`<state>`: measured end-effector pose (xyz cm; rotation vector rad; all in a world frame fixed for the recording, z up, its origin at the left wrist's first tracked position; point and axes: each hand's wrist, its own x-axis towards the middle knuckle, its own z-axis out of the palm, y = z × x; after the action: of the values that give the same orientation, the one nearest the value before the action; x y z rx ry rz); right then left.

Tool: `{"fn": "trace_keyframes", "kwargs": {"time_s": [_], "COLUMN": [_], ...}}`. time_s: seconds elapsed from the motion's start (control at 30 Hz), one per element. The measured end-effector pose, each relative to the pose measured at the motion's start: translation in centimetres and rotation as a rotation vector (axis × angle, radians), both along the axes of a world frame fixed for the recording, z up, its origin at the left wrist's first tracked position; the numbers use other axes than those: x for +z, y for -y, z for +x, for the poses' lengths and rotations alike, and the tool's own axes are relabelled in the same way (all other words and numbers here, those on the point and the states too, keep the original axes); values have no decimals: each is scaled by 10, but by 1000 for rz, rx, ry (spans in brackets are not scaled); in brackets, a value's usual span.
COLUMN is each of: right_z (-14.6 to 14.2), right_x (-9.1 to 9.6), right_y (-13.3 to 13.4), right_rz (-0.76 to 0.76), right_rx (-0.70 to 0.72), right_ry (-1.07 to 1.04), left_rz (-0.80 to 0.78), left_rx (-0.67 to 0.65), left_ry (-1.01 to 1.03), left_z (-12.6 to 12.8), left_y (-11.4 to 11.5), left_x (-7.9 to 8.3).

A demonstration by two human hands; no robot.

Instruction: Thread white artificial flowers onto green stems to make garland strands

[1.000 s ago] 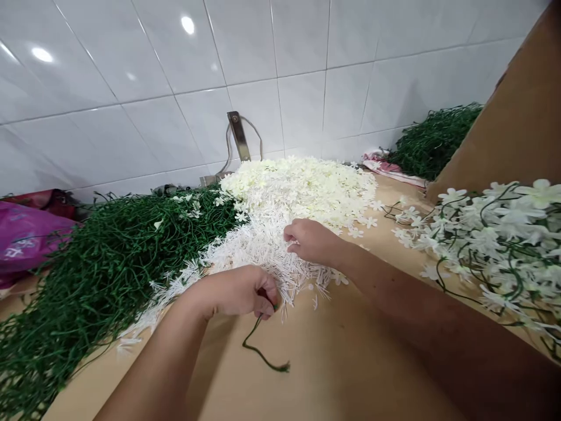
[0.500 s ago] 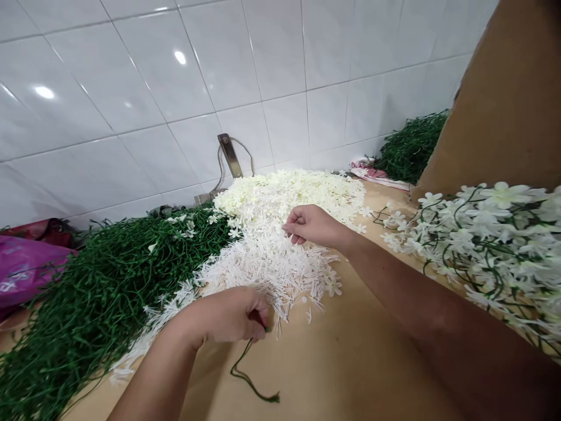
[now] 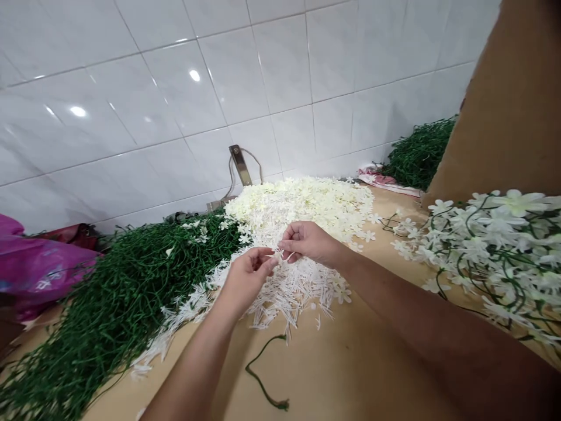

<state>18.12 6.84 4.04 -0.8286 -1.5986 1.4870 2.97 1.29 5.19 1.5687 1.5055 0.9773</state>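
Observation:
Over the heap of thin white plastic stamens (image 3: 298,289), my left hand (image 3: 248,278) and my right hand (image 3: 309,244) meet fingertip to fingertip. Both are closed in a pinch on a small white flower piece (image 3: 279,255); its exact shape is too small to make out. Below them a single green plastic stem (image 3: 258,377) lies loose on the tan tabletop (image 3: 342,368). Behind the hands spreads a pile of pale yellow-white flower heads (image 3: 307,196).
A large heap of green stems (image 3: 127,292) lies left, beside a purple bag (image 3: 52,266). Finished-looking white flowers on stems (image 3: 491,245) lie right, below a cardboard panel (image 3: 486,111). More green stems (image 3: 421,149) sit by the tiled wall (image 3: 289,70).
My left hand has let go of the green stem, which now lies on the table, and has moved up to my right hand. The fingertips now meet around a small white piece.

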Motion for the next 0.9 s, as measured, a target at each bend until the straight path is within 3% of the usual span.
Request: {"fn": "trace_keyframes", "kwargs": {"time_s": [0.13, 0.4, 0.6, 0.7, 0.8, 0.9], "right_z": [-15, -24, -26, -28, -29, -29], "right_x": [-5, -13, -11, -12, -14, -16], "right_y": [8, 9, 16, 17, 18, 17], "right_rz": [31, 3, -77, -12, 68, 142], "right_rx": [-34, -144, -86, -27, -60, -80], "right_ry": [-23, -154, -188, -114, -7, 29], "left_rz": [34, -35, 58, 122, 163, 99], "left_rx": [72, 52, 41, 23, 46, 42], "left_ry": [201, 373, 503, 478, 434, 431], "left_z": [6, 5, 3, 3, 2, -1], "left_y": [-4, -2, -4, -5, -6, -5], "left_x": [-12, -14, -18, -18, -19, -17]}}
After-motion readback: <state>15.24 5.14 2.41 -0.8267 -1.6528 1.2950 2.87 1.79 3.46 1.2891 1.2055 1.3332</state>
